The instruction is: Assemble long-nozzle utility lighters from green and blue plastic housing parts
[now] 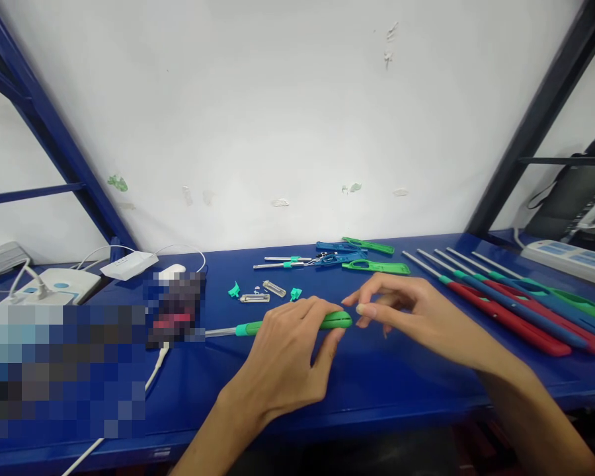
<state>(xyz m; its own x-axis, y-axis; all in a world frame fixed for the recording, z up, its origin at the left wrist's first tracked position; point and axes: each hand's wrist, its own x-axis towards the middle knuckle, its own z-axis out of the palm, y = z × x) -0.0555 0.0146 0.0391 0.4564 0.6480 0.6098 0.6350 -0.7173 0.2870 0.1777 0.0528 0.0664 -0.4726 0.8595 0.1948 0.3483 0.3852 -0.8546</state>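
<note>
My left hand [292, 357] is wrapped round a green lighter [337, 320], whose metal tube points left. Just right of the lighter's rounded end is my right hand [401, 307], its thumb and forefinger tips close together; anything between them is too small to make out. Behind my left hand lie two clear fuel capsules [255, 299] and small teal pieces [296, 293]. Farther back are green casing halves [375, 266], blue casing parts [340, 258] and two metal tubes with teal collars [290, 264].
Several red, blue and green lighters [506, 314] lie side by side at the right, near a white power strip [570, 261]. On the left are a phone [178, 307], white cables and a white socket block [54, 284]. Blue shelf posts flank the table [377, 380].
</note>
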